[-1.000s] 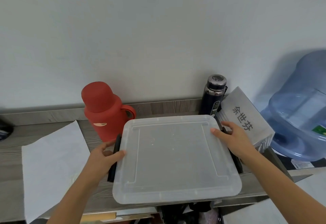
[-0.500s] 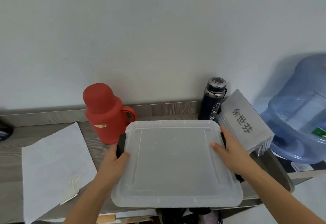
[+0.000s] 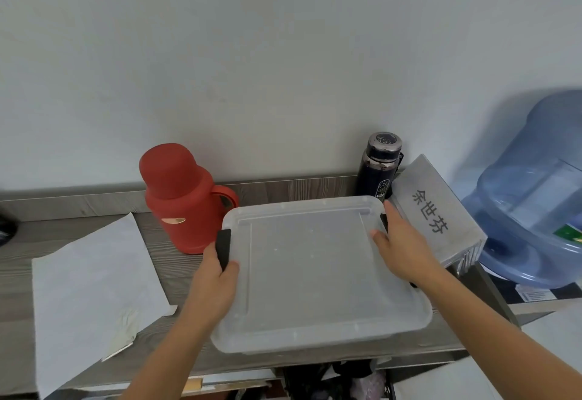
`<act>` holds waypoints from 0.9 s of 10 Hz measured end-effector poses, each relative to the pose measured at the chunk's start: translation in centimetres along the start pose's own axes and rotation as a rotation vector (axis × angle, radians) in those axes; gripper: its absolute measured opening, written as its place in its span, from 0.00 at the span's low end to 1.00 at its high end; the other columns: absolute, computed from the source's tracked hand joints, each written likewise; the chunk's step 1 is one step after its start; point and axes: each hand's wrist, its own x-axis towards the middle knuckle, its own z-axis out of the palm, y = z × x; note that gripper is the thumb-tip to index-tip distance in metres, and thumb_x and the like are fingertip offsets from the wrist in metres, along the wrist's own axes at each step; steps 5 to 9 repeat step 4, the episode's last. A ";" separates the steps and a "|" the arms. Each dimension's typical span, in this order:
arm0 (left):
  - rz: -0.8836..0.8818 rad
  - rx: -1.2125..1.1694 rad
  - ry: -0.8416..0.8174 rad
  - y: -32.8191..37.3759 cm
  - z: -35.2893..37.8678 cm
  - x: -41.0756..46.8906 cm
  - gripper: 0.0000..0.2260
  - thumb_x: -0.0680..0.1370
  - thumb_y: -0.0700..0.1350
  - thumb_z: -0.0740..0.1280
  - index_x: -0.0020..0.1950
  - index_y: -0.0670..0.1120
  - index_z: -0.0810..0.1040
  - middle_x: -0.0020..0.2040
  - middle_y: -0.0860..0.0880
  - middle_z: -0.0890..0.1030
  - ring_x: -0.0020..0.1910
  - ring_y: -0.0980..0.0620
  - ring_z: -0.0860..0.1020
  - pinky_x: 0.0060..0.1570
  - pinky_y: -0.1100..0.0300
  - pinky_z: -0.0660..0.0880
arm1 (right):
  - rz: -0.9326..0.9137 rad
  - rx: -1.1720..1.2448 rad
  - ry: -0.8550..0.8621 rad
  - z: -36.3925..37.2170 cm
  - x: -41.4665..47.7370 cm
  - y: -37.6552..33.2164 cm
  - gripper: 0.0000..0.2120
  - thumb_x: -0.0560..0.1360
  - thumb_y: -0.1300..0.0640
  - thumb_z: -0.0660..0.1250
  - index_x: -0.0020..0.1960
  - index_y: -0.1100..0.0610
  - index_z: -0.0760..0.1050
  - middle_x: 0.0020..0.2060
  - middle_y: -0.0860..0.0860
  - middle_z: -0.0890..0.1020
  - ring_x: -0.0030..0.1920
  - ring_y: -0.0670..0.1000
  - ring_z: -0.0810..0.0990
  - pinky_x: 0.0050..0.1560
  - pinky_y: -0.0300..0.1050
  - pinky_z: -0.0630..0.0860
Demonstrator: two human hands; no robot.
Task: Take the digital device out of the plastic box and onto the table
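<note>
A translucent plastic box (image 3: 315,273) with its lid on sits on the grey wooden table (image 3: 176,261), in front of me. Black latches sit on its left and right sides. My left hand (image 3: 217,289) grips the left edge, fingers around the left black latch (image 3: 223,245), thumb on the lid. My right hand (image 3: 403,248) holds the right edge over the other latch, thumb on the lid. The lid is frosted, so the digital device inside is hidden.
A red thermos jug (image 3: 182,198) stands just behind the box's left corner. A dark bottle (image 3: 379,166) and a grey labelled folder (image 3: 437,214) stand behind its right. White paper (image 3: 91,283) lies to the left. A blue water jug (image 3: 535,195) sits at far right.
Both hands have closed in onto the box's side latches. The view has shifted slightly, so the box sits a little lower and nearer.
</note>
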 end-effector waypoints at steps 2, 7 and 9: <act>-0.052 -0.238 0.002 0.4 -1.0 1.4 0.14 0.79 0.44 0.61 0.65 0.47 0.70 0.50 0.53 0.77 0.47 0.54 0.76 0.39 0.60 0.72 | 0.024 0.093 -0.081 -0.7 0.8 -0.8 0.29 0.78 0.55 0.62 0.75 0.57 0.56 0.68 0.57 0.72 0.65 0.58 0.72 0.57 0.47 0.69; -0.131 -0.292 0.104 -2.9 -3.1 -2.6 0.09 0.80 0.42 0.61 0.52 0.43 0.80 0.42 0.47 0.84 0.43 0.48 0.81 0.40 0.56 0.77 | -0.253 0.518 0.243 -8.0 -0.4 -2.2 0.24 0.71 0.45 0.70 0.66 0.46 0.72 0.61 0.48 0.80 0.61 0.48 0.77 0.64 0.49 0.74; -0.131 -0.292 0.104 -2.9 -3.1 -2.6 0.09 0.80 0.42 0.61 0.52 0.43 0.80 0.42 0.47 0.84 0.43 0.48 0.81 0.40 0.56 0.77 | -0.253 0.518 0.243 -8.0 -0.4 -2.2 0.24 0.71 0.45 0.70 0.66 0.46 0.72 0.61 0.48 0.80 0.61 0.48 0.77 0.64 0.49 0.74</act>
